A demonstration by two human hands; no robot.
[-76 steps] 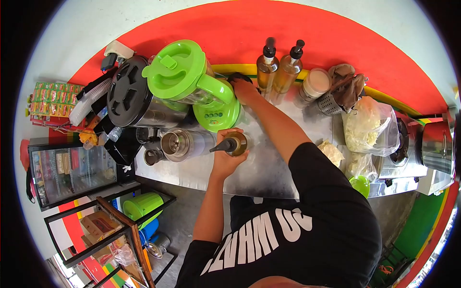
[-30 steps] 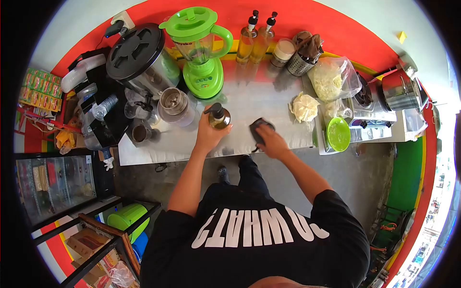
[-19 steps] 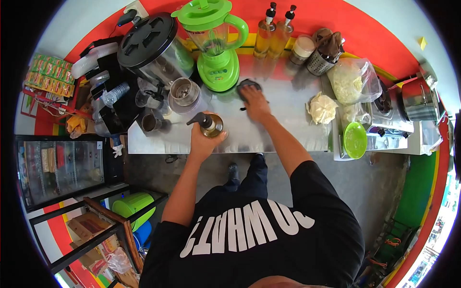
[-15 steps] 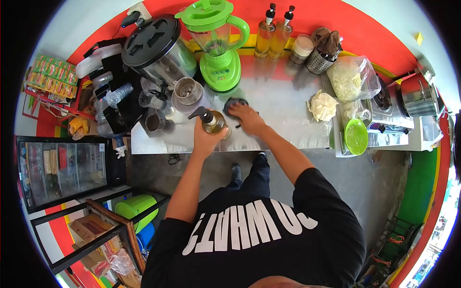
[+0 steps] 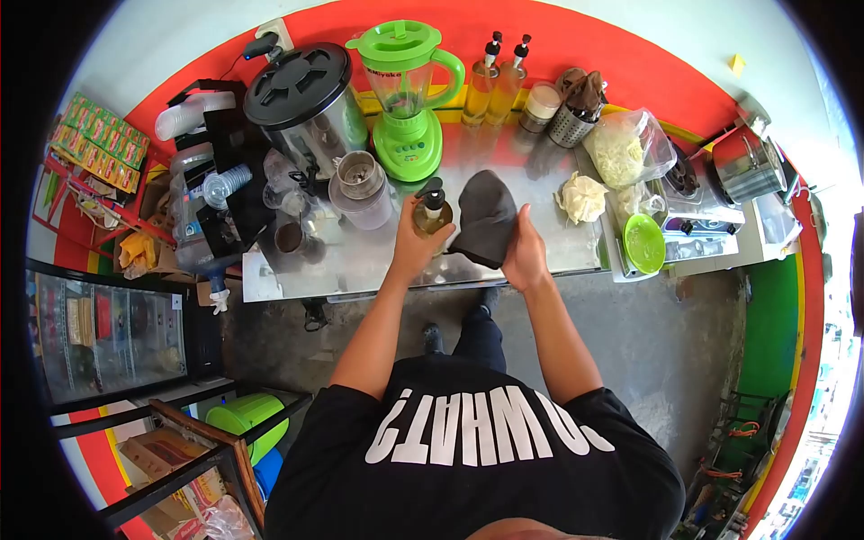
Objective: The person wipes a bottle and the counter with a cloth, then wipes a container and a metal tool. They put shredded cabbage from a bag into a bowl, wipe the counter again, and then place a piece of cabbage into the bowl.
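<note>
My left hand [image 5: 418,248] is wrapped round a pump bottle [image 5: 433,205] with a black pump head and amber liquid inside. The bottle is upright near the front of the metal counter [image 5: 378,272]. To its right, a dark grey cloth [image 5: 487,219] is raised and spread out. My right hand [image 5: 527,256] grips the cloth by its right side, the thumb pointing up along it. Some of the right fingers are hidden behind the cloth.
A green blender [image 5: 407,135] and a large black-lidded steel dispenser [image 5: 310,112] stand behind. Left of my hands, a metal cup sits on a plastic container [image 5: 362,211]. Crumpled pale cloth [image 5: 582,198], a green bowl [image 5: 643,243] and a stove [image 5: 706,216] are on the right.
My right hand has lifted the cloth, bunched on the counter before, and it now hangs spread beside the bottle. My left hand and the bottle have shifted to the right.
</note>
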